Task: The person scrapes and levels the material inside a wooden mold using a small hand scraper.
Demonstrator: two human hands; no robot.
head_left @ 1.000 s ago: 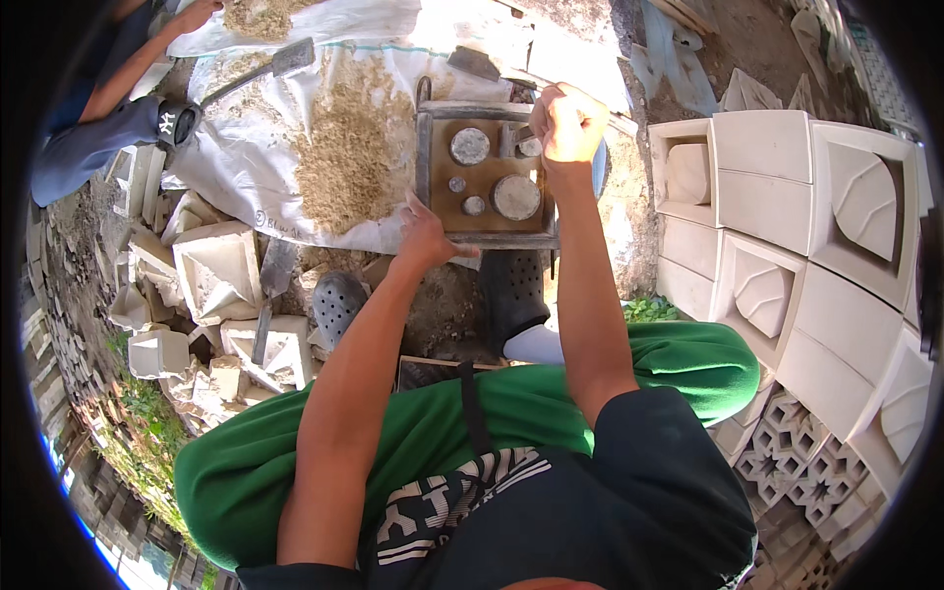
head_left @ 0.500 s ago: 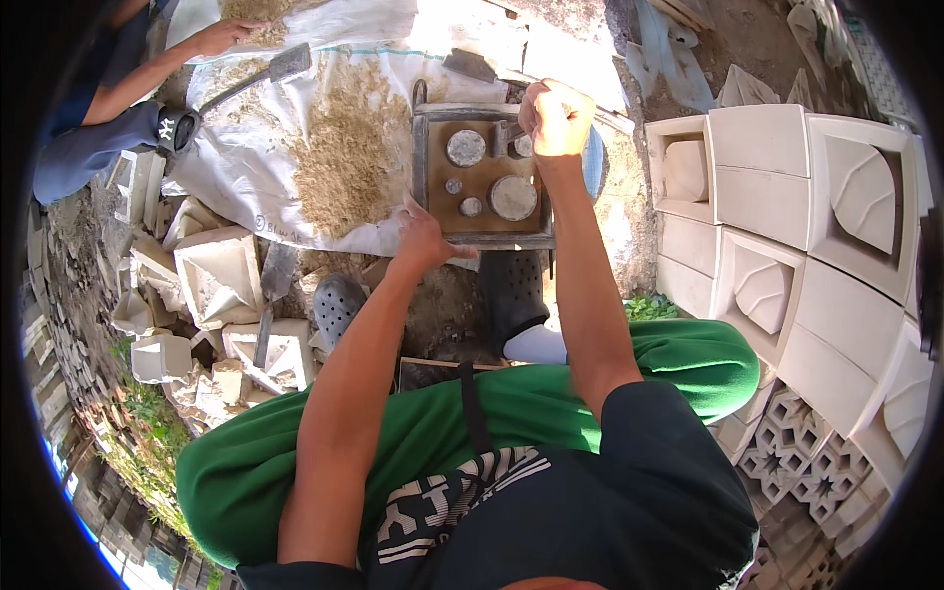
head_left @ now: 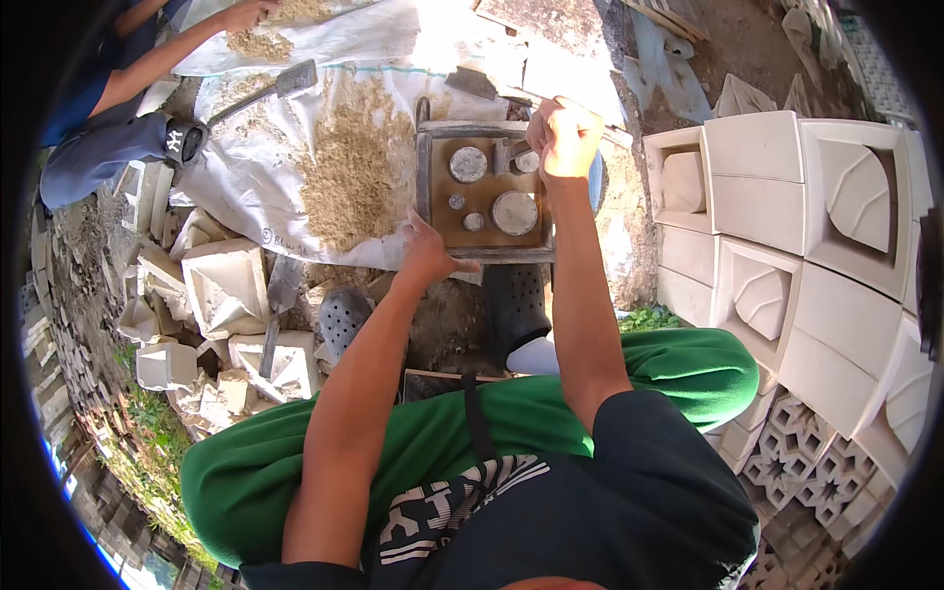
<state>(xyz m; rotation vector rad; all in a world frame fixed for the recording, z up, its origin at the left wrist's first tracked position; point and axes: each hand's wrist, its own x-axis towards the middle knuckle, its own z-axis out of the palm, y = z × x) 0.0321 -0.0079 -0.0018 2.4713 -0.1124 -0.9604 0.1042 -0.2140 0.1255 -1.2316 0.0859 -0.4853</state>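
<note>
A square dark-framed mould (head_left: 488,256) lies in front of me, with a brown bed and several round grey discs inside, such as the large disc (head_left: 514,212). My left hand (head_left: 427,254) grips its near left corner, fingers along the left side and thumb stretched along the near edge. Over the far right corner my right hand (head_left: 567,138) is closed in a fist, covering part of a disc. What it holds is hidden. A small grey block (head_left: 501,155) shows inside the mould, left of that fist; I cannot tell whether they are joined.
A pile of sandy mix (head_left: 354,162) lies on a white sheet (head_left: 241,211) to the left, near a trowel (head_left: 295,79). Another person's hand (head_left: 246,14) is at the far left. Broken cast pieces (head_left: 226,285) lie left; stacked pale blocks (head_left: 752,187) stand right.
The whole scene sits slightly lower in the picture. Both my hands keep their places at the mould. The other person's hand has shifted farther away over the sheet.
</note>
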